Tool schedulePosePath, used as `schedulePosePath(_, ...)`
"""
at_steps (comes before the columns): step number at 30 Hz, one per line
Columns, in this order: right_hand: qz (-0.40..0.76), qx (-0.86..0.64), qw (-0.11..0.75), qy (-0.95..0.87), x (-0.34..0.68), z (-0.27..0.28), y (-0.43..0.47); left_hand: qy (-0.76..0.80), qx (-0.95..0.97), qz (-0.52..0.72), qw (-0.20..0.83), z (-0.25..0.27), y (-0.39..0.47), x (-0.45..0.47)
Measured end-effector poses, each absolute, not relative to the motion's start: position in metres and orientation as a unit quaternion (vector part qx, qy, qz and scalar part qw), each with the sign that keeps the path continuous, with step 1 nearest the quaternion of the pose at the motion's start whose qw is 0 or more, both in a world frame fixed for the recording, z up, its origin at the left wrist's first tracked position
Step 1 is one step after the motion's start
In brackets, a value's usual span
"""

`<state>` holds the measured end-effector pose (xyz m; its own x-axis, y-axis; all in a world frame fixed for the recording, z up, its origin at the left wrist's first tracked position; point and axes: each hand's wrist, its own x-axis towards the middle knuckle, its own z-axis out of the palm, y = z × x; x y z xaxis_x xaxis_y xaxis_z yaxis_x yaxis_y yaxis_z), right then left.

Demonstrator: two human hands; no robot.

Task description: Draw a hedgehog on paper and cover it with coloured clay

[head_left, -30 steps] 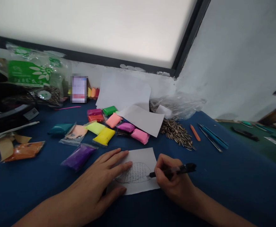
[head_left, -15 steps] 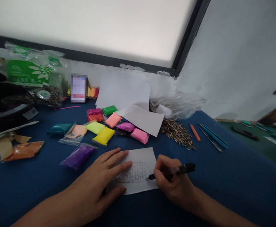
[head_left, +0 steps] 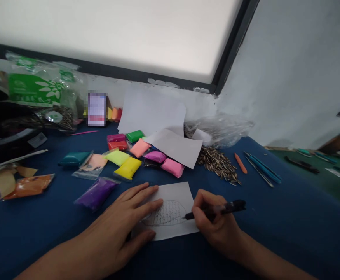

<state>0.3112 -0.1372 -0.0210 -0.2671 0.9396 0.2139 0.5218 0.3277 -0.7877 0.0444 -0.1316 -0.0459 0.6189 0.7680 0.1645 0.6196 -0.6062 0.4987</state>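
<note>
Black pen (head_left: 231, 207) pinched in the right hand (head_left: 216, 225), left hand (head_left: 124, 219) flat on paper (head_left: 175, 231), the oval (head_left: 170, 213) seems mostly mark-filled except towards three o'clock.

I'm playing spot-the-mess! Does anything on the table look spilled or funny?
Yes: striped sunflower seeds lie loose on the blue tabletop, by a clear plastic bag holding more. They look spilled, though someone may have poured them out deliberately.
</note>
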Motion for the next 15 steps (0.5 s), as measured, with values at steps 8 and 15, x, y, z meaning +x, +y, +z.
schedulePosePath(8, 0.273, -0.518, 0.36, -0.726, 0.3157, -0.0267, -0.1319, 0.396, 0.876, 0.177, 0.212, -0.0414, -0.13, 0.0432)
schedulePosePath(15, 0.287, -0.512, 0.353, -0.729, 0.3127, -0.0254, -0.1323, 0.393, 0.875, 0.188, 0.211, -0.0444, -0.1315, 0.0441)
